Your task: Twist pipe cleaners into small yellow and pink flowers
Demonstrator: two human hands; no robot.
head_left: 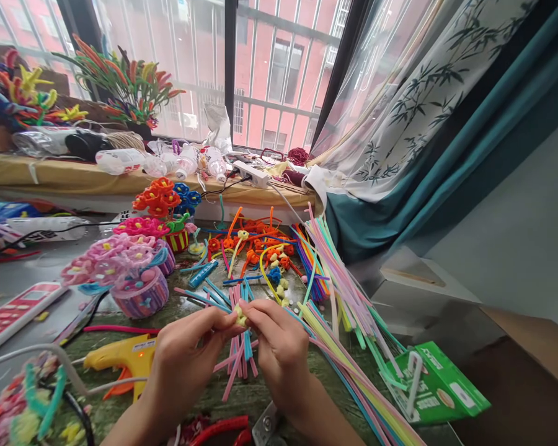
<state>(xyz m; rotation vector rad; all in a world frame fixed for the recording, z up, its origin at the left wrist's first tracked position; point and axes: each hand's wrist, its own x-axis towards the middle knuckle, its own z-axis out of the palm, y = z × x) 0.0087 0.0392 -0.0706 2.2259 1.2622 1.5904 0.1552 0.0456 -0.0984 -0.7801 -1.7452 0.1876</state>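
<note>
Yellow glue gun point(121, 362) lies at lower left on the green-topped surface point(204, 396), just beside the left hand. Behind it sits a striped pot of pink pipe-cleaner flowers point(142, 294). Left hand point(188, 353) is curled and nearly closed, its fingertips pinching a small pale yellow pipe-cleaner piece point(240, 316) held in the air above the surface, near mid-frame. Right hand point(279, 347) is also nearly closed and grips the same piece from the other side. The fingers hide most of it, so its exact shape is hard to tell. It looks light, soft and fuzzy, probably bendable and not slippery; a fingertip pinch on its exposed sides seems best. Below the hands lies a loose pile of pink and blue pipe-cleaner stems point(236, 365). Further right, long pastel pipe cleaners point(348, 279) fan out near a green packet point(434, 384).
</note>
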